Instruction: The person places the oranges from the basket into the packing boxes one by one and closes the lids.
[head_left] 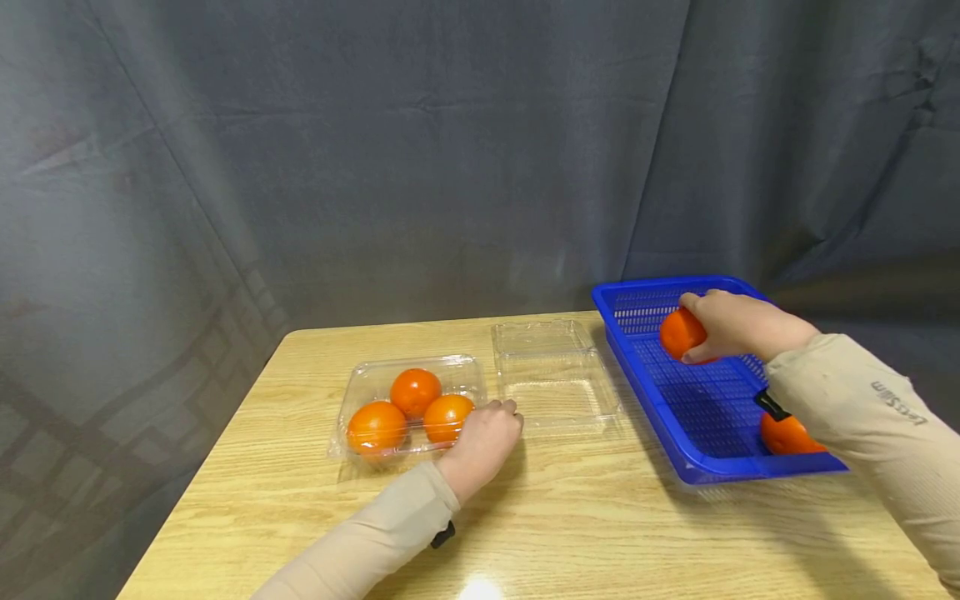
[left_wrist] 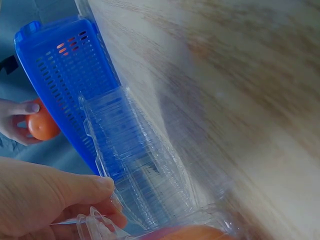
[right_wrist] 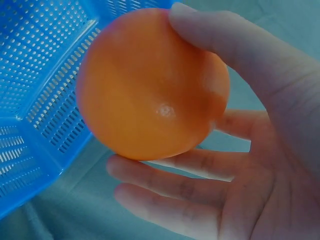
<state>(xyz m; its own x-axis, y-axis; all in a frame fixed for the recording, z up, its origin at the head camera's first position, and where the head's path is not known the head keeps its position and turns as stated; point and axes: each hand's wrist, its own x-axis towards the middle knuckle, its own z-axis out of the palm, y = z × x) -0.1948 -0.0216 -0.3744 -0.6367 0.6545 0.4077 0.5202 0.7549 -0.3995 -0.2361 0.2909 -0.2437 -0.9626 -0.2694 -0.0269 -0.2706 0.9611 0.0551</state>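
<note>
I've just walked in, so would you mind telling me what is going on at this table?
A person's right hand holds a round orange fruit above a blue perforated plastic basket, where another orange fruit lies. Their left hand is at the neighbouring edges of two clear plastic containers; I can't tell whether it grips either. The left container has three orange fruits in it, while the right container stands open and empty.

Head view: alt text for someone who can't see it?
Right hand grips an orange above a blue basket holding another orange. Left hand is at a clear box of three oranges; an empty box lies beside it.
</note>
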